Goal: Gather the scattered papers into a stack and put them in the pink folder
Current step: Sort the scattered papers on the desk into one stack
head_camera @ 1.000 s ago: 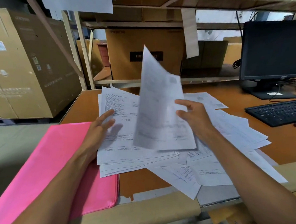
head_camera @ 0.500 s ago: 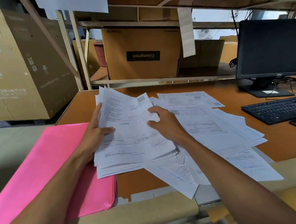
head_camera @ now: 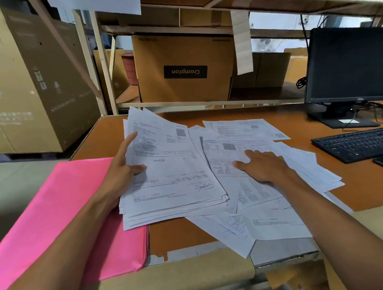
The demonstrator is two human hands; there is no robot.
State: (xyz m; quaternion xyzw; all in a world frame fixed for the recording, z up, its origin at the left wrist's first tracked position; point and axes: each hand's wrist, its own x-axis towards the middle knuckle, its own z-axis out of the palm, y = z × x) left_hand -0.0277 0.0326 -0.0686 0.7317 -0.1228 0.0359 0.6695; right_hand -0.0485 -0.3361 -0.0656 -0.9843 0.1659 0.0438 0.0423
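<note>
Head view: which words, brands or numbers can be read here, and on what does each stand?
"Crompton", upside down: on the black label of the cardboard box.
Print on the papers: too blurred to read.
Logo on the monitor: too small.
Markings on the large carton at left: blurred.

Two hands (head_camera: pixel 118 176) (head_camera: pixel 261 166), one folder (head_camera: pixel 50 204), many papers (head_camera: pixel 176 166)

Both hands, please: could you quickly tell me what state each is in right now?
Left hand: holding the gathered stack, thumb on top.
Right hand: open, flat on the loose papers.
</note>
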